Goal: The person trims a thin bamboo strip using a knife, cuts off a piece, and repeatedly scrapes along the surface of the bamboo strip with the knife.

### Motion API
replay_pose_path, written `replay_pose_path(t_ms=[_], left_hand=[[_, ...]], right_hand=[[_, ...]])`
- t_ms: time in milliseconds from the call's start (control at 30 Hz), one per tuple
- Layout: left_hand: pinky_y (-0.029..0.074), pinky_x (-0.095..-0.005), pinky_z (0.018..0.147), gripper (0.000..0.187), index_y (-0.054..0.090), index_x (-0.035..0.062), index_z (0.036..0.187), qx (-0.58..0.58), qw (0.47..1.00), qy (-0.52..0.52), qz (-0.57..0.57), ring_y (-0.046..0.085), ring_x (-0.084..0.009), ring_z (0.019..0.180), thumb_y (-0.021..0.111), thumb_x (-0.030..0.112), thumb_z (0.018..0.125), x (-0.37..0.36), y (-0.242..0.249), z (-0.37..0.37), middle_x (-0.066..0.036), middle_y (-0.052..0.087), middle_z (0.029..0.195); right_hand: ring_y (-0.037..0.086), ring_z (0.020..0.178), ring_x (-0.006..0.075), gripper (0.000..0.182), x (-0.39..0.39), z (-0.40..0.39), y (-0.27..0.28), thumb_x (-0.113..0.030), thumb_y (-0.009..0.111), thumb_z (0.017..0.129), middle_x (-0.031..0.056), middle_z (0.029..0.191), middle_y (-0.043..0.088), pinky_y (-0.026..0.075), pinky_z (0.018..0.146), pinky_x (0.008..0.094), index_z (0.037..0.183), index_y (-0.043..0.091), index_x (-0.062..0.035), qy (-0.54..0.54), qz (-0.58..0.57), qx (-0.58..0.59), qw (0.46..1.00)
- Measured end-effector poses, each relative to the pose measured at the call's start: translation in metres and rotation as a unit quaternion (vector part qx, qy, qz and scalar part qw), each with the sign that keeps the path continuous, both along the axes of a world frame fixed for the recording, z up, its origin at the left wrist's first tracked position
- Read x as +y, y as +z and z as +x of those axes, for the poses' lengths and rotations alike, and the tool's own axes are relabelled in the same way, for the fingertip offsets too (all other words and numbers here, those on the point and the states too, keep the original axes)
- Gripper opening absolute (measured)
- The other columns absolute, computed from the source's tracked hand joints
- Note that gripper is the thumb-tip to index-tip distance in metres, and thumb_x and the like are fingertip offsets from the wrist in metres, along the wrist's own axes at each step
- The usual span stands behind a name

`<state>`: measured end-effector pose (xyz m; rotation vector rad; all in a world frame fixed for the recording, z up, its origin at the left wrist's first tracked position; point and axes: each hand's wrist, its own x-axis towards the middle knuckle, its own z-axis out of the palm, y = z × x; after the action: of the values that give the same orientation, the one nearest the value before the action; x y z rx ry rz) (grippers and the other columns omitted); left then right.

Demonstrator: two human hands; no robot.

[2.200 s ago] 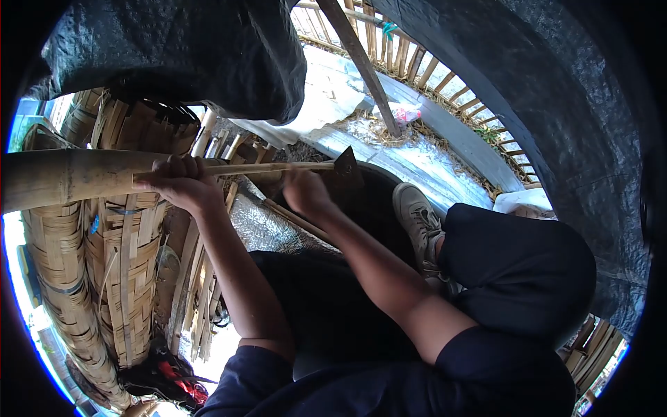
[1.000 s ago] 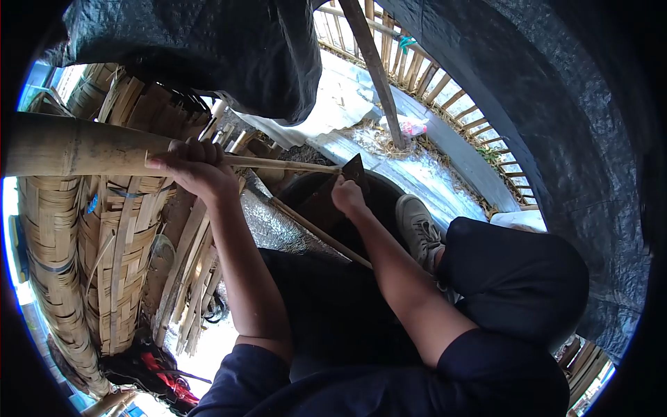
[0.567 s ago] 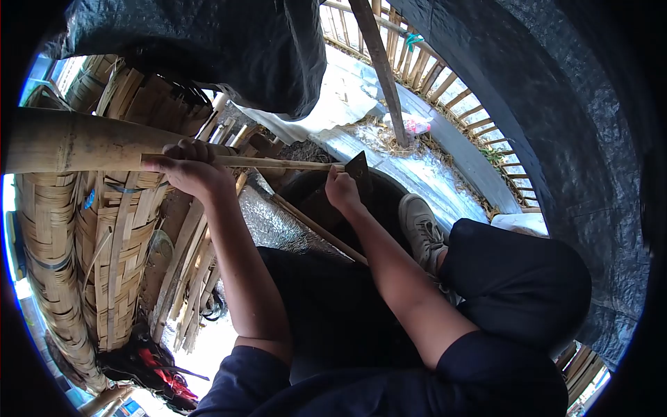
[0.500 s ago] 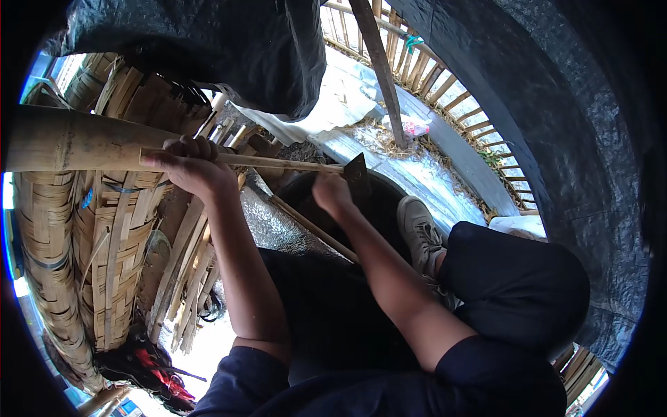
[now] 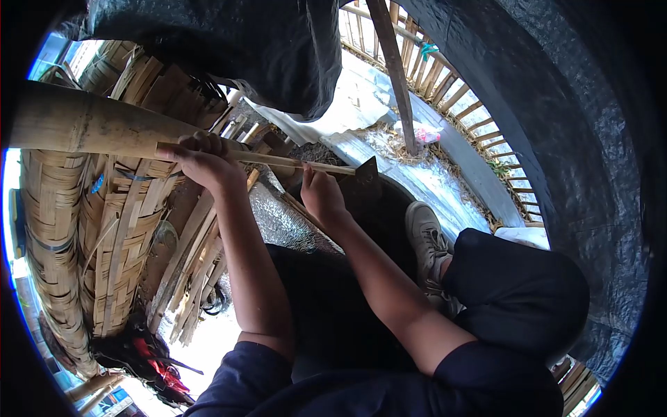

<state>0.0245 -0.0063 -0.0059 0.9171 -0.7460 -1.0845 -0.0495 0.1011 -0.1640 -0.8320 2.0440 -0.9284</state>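
My left hand (image 5: 208, 161) is closed around the near end of a long, flat bamboo strip (image 5: 267, 159), beside a thick bamboo pole (image 5: 90, 128). The strip runs right, its far end meeting a dark, angular flat piece (image 5: 367, 172) like a metal blade. Just below the strip, my right hand (image 5: 323, 196) is clenched, a fingertip touching the strip's edge. What lies inside that fist is hidden. Beneath is a dark round container or hollow (image 5: 389, 201), its form hard to make out.
Woven bamboo baskets (image 5: 52, 215) stand at left, beside split bamboo pieces (image 5: 198, 267). Black plastic sheeting (image 5: 229, 48) hangs above, with more sheeting (image 5: 583, 139) at right. A slanting wooden post (image 5: 396, 76) stands before a bamboo fence (image 5: 479, 118). My shoe (image 5: 427, 233) is near the dark round form.
My right hand has slid left along the strip, away from the dark blade-like piece. My left hand keeps its hold on the strip's end. The whole view has shifted slightly.
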Motion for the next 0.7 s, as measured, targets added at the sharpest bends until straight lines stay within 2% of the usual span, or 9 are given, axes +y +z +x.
replay_pose_path(t_ms=[33,133,200,300,367,467,600,667,700], left_hand=[[0.014,-0.0244,0.041,0.058,0.023,0.0172,0.062,0.001,0.997,-0.064,-0.037,0.015,-0.0076,0.044,0.023,0.065,0.094,0.003,0.001,-0.003,0.005,0.02,0.053],[0.013,-0.0238,0.04,0.059,0.022,0.0176,0.062,0.006,0.998,-0.052,-0.04,0.013,-0.0064,0.044,0.023,0.067,0.094,0.003,0.003,-0.009,0.006,0.018,0.052],[0.013,-0.0239,0.04,0.059,0.022,0.0175,0.062,0.004,0.998,-0.047,-0.041,0.013,-0.0063,0.044,0.024,0.067,0.094,-0.002,-0.001,-0.002,0.006,0.018,0.052],[0.013,-0.0241,0.039,0.059,0.023,0.0176,0.061,0.002,0.997,-0.056,-0.049,0.013,-0.006,0.043,0.025,0.067,0.093,-0.002,-0.006,0.0,0.006,0.018,0.052],[0.012,-0.0247,0.039,0.06,0.023,0.0177,0.061,0.02,0.996,-0.076,-0.051,0.013,-0.0057,0.044,0.027,0.07,0.091,-0.003,-0.001,-0.005,0.006,0.018,0.052],[0.012,-0.0245,0.041,0.058,0.024,0.0183,0.061,0.013,0.981,-0.169,-0.089,0.013,-0.0065,0.044,0.029,0.067,0.093,0.008,0.006,-0.02,0.006,0.018,0.052],[0.012,-0.0267,0.045,0.058,0.026,0.0181,0.063,0.043,0.976,-0.198,-0.079,0.013,-0.0071,0.048,0.033,0.069,0.091,0.016,0.011,-0.03,0.006,0.019,0.054],[0.011,-0.0277,0.046,0.057,0.027,0.0181,0.065,0.043,0.978,-0.191,-0.076,0.013,-0.008,0.049,0.034,0.068,0.092,0.014,0.01,-0.027,0.006,0.019,0.054],[0.012,-0.0275,0.047,0.056,0.028,0.018,0.065,0.048,0.984,-0.162,-0.062,0.014,-0.0083,0.049,0.034,0.067,0.092,0.011,0.009,-0.021,0.006,0.02,0.055]], right_hand=[[0.063,0.079,0.0459,0.064,0.0,0.0,-0.003,-0.044,0.034,0.099,0.0318,0.073,0.061,0.052,0.074,0.0526,0.071,0.064,0.0057,-0.016,0.001,-0.01,1.0],[0.063,0.08,0.0463,0.062,0.008,-0.013,-0.02,-0.043,0.033,0.099,0.032,0.075,0.062,0.051,0.075,0.0536,0.075,0.065,0.0045,-0.016,-0.02,-0.01,1.0],[0.063,0.085,0.0459,0.061,0.008,-0.022,-0.041,-0.043,0.031,0.099,0.0324,0.082,0.063,0.051,0.078,0.0532,0.081,0.067,0.0031,0.014,0.02,-0.011,1.0],[0.062,0.093,0.0452,0.062,0.039,-0.041,-0.092,-0.044,0.031,0.099,0.0331,0.09,0.063,0.049,0.084,0.053,0.085,0.068,0.0038,-0.053,0.141,0.027,0.988],[0.065,0.069,0.0441,0.068,0.056,-0.053,-0.131,-0.044,0.03,0.099,0.0322,0.083,0.064,0.054,0.066,0.0497,0.08,0.064,0.0113,-0.065,0.104,0.069,0.99],[0.066,0.066,0.0413,0.069,0.055,-0.05,-0.131,-0.043,0.028,0.099,0.0316,0.078,0.064,0.055,0.062,0.0485,0.081,0.063,0.0127,-0.078,0.131,-0.016,0.988],[0.066,0.062,0.0395,0.07,0.024,-0.036,-0.049,-0.045,0.028,0.099,0.0299,0.074,0.064,0.055,0.057,0.0458,0.081,0.063,0.0128,-0.069,0.099,-0.043,0.992],[0.058,0.1,0.0487,0.062,0.011,-0.034,0.007,-0.04,0.027,0.099,0.0363,0.099,0.06,0.046,0.091,0.0487,0.099,0.062,0.011,0.008,0.09,-0.101,0.991],[0.058,0.1,0.0487,0.062,0.005,-0.033,0.025,-0.04,0.027,0.099,0.0363,0.099,0.06,0.046,0.091,0.0487,0.099,0.062,0.011,0.012,0.093,-0.096,0.991]])
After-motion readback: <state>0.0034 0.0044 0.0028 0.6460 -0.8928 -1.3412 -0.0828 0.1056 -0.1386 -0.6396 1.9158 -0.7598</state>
